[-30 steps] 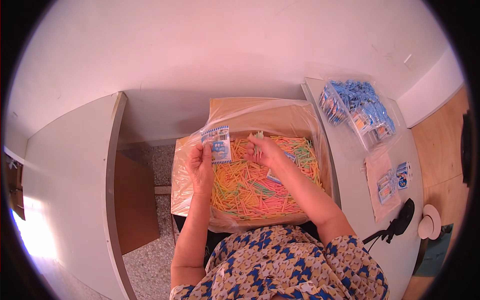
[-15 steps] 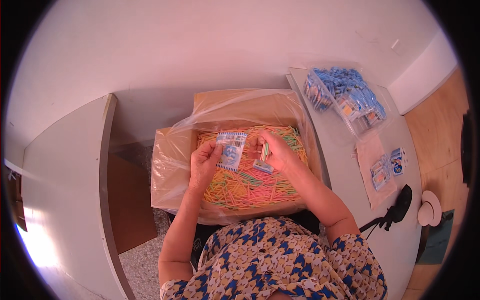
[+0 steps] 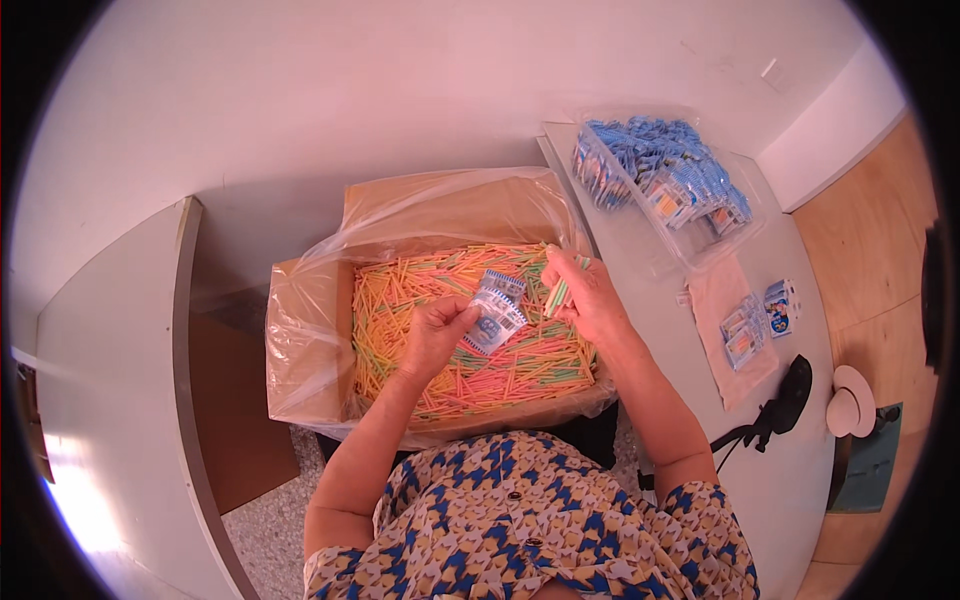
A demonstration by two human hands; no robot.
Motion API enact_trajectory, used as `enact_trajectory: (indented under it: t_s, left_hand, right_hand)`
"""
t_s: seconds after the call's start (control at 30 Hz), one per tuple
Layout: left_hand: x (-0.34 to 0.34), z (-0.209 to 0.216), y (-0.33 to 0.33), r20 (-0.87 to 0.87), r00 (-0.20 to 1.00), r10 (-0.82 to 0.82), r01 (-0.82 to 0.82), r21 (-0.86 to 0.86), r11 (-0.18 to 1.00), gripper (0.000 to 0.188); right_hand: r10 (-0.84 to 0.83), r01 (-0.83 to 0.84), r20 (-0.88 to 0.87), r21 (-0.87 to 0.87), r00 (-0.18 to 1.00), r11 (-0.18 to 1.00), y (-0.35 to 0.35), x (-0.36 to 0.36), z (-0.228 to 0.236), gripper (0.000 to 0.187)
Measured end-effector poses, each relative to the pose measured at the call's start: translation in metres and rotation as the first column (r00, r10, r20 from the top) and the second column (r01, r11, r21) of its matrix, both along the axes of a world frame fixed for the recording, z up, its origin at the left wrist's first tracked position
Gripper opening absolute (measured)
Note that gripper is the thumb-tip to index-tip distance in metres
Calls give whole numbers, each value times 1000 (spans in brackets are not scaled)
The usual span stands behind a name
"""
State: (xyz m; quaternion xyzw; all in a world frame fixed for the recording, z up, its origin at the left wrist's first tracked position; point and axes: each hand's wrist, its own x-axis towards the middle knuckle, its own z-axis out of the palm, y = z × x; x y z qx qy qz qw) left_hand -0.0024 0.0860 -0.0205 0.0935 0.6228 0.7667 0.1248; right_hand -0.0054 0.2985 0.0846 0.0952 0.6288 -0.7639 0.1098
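- A grey desk is occupying the far left, with a brown panel beneath its edge; nothing on it is reaching the work area.
- A cardboard box, lined with a clear plastic bag, is sitting on the floor between the two desks, directly before the person. The bag is spilling over the box rim on the left and front.
- Thin coloured sticks in orange, yellow, green and pink are filling the box.
- The left hand is hovering over the sticks, its fingers pinched shut on a small blue-and-white packet, which is tilted and held above the middle of the box.
- The right hand is just beside the packet, its fingers closed around a few sticks. Whether these are touching the packet cannot be told.
- A second desk is standing to the right, touching the box side.
- A clear bag of blue packets is lying at its far end, well apart from the hands.
- A few loose packets are resting nearer, on a plastic sheet.
- A black object and a white one are lying beyond.
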Motion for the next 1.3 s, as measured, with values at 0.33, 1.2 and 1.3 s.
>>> enact_trajectory:
  t_s: [0.33,1.2,1.3]
  left_hand:
    - [-6,-1,-4,118,993,30,-57,237,970,4]
    - [-11,0,-8,51,999,12,-22,194,981,3]
    - [-11,-1,-10,28,999,21,-26,190,982,4]
  right_hand:
    - [145,-134,-20,275,989,952,-3,1,2,33]
    - [210,39,-363,571,908,820,-56,-24,0,30]
    - [220,27,-360,569,907,822,-63,-20,6,29]
